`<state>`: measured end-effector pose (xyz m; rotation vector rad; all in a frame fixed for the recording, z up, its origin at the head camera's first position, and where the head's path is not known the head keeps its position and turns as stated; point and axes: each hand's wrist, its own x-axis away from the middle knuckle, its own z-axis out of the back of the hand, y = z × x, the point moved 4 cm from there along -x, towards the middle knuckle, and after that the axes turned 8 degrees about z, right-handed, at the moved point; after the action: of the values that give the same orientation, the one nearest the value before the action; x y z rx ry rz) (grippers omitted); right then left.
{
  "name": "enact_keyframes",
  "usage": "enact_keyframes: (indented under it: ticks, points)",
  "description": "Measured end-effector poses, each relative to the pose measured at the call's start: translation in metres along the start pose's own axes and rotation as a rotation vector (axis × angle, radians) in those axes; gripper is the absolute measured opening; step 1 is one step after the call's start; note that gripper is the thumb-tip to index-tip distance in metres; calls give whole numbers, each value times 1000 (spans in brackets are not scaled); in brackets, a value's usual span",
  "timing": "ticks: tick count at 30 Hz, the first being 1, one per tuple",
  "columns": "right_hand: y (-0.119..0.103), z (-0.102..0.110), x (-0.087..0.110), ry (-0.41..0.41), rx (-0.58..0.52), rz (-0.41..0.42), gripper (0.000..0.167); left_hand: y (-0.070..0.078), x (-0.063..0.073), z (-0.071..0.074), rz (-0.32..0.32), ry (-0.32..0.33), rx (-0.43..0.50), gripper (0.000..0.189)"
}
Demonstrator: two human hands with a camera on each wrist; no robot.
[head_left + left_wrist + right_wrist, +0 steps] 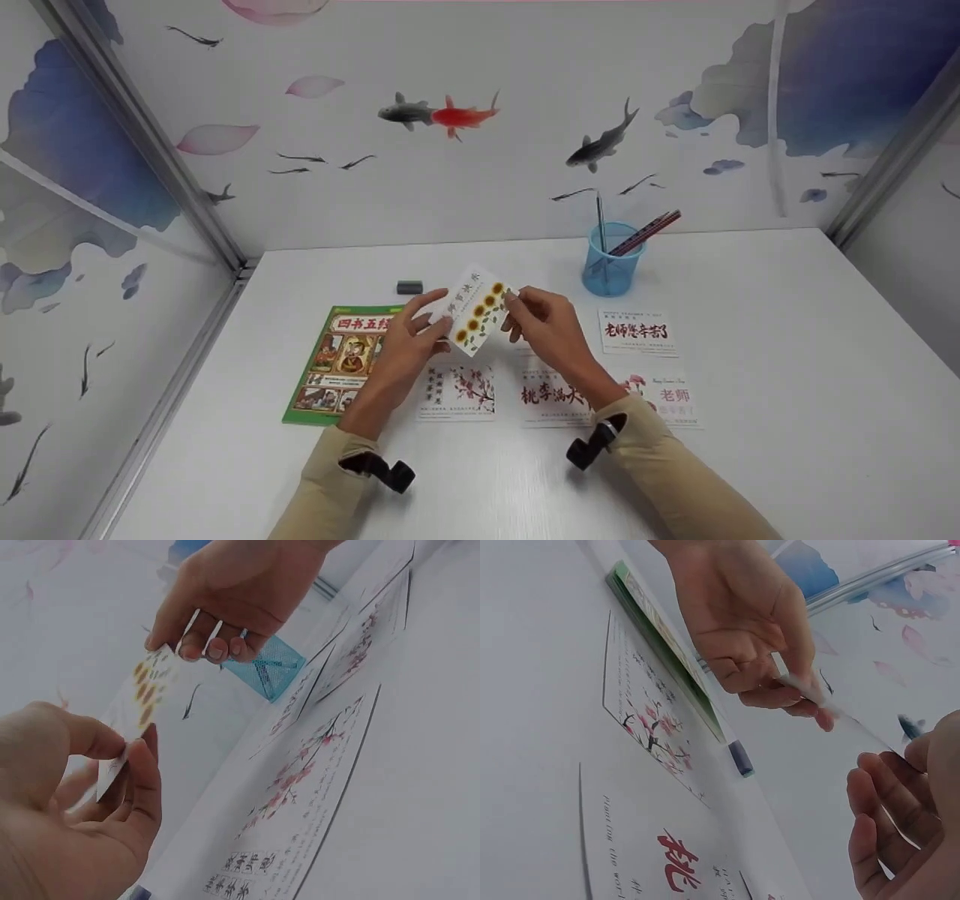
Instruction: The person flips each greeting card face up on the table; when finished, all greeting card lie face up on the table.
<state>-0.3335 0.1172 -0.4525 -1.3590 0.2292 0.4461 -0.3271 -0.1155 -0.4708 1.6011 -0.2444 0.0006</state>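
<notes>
Above the table, both hands hold a white card with sunflowers (pixel 480 311) and dark lettering, tilted in the air. My left hand (pixel 409 334) pinches its left edge between thumb and fingers. At the card's right edge, my right hand (pixel 544 322) pinches with thumb and index finger, the other fingers curled behind. Below the hands lies a card with a blossom branch (pixel 469 394). Beside it, partly under the right wrist, is a card with large red lettering (pixel 551 397). In the right wrist view the sunflower card (pixel 847 720) appears nearly edge-on.
A green-bordered book (pixel 330 367) lies left, partly behind the left forearm. A dark eraser-like block (pixel 409 287) sits behind it. A blue mesh cup (pixel 611 270) with pencils stands at the back right. More cards, one with red lettering (pixel 637 332), one with pink flowers (pixel 679 405), lie right.
</notes>
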Motion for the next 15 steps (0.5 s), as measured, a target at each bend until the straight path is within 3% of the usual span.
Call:
enact_keyframes:
  ticks: [6,10,15]
  points:
    - [5,0,2,20,-79,-65,41,-6,-1,-2,86,-15,60,86]
    - [6,-1,2,-3,-110,-81,41,-2,-1,2,60,2,30,73]
    - [5,-9,3,-153,-168,-76,40,1,-1,13,11,69,-16,58]
